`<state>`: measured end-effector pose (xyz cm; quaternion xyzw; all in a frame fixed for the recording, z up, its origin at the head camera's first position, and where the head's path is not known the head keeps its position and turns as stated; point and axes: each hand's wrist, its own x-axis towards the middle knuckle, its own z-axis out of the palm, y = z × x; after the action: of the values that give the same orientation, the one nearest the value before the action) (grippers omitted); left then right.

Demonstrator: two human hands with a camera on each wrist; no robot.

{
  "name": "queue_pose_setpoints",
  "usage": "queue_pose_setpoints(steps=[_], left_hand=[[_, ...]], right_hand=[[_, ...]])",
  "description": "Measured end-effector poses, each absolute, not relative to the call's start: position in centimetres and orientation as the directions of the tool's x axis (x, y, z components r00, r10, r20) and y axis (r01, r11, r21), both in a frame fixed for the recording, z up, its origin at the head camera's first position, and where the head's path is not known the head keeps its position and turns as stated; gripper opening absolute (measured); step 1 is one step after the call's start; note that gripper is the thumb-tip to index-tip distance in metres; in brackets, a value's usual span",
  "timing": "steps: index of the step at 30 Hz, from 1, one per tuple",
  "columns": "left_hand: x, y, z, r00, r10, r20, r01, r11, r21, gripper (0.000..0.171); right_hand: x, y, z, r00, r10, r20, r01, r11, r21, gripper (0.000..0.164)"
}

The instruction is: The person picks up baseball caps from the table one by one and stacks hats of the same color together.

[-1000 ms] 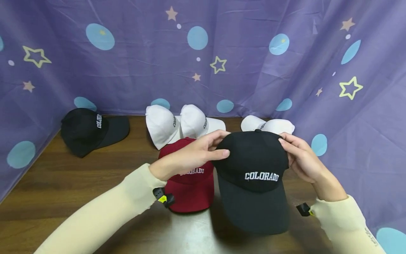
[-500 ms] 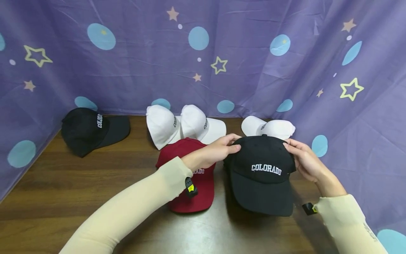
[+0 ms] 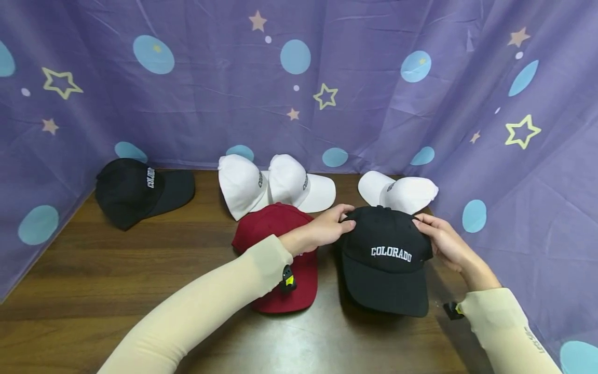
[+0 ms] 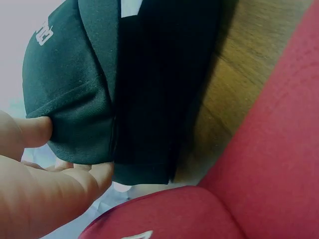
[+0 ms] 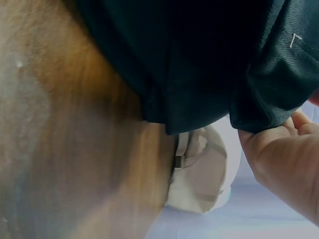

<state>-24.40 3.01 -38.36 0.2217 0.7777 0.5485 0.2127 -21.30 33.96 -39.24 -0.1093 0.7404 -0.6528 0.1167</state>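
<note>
A black baseball cap [image 3: 388, 241] with white COLORADO lettering faces me at the right of the table. My left hand [image 3: 327, 226] pinches its left side, thumb outside and fingers underneath, as the left wrist view shows. On the opposite side my right hand [image 3: 444, 241] grips the cap's lower edge. Below this cap sits another dark cap [image 4: 164, 99], largely covered by it in the head view. A dark red cap [image 3: 266, 228] stands just left of the black one, partly hidden behind my left forearm and wrist.
Two white caps [image 3: 291, 179] overlap at the back middle. A third white cap [image 3: 406, 195] lies behind the black cap, near the purple curtain [image 3: 364, 78]. At the far left a single black cap [image 3: 126, 189] rests on the wooden table [image 3: 117, 280].
Both hands have carried the black cap away from me and down onto the dark cap below, then shifted it slightly left. My left forearm now crosses more of the red cap.
</note>
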Motion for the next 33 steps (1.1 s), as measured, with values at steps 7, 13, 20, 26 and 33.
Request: queue_pose_setpoints(steps=[7, 13, 20, 26, 33], left_hand=[[-24.4, 3.0, -38.8, -0.815, 0.57, -0.103, 0.169, 0.404, 0.899, 0.045], [-24.5, 2.8, -39.0, -0.827, 0.555, -0.09, 0.19, 0.427, 0.884, 0.042], [-24.4, 3.0, -39.2, -0.835, 0.548, -0.056, 0.209, 0.408, 0.889, 0.04], [-24.1, 3.2, -39.3, -0.842, 0.539, -0.008, 0.272, 0.437, 0.857, 0.04], [-24.0, 3.6, -39.4, -0.827, 0.554, 0.091, 0.443, 0.544, 0.712, 0.039]], right_hand=[[-21.5, 33.8, -40.3, -0.962, -0.27, -0.027, -0.021, 0.172, -0.985, 0.028], [-21.3, 33.8, -41.0, -0.972, -0.234, -0.023, -0.032, 0.229, -0.973, 0.027], [-21.1, 33.7, -41.4, -0.985, -0.173, 0.011, -0.065, 0.31, -0.948, 0.028], [-21.1, 33.5, -41.4, -0.985, -0.156, 0.069, -0.125, 0.385, -0.914, 0.029], [-21.2, 33.4, -41.9, -0.985, -0.159, 0.06, -0.11, 0.324, -0.94, 0.031]])
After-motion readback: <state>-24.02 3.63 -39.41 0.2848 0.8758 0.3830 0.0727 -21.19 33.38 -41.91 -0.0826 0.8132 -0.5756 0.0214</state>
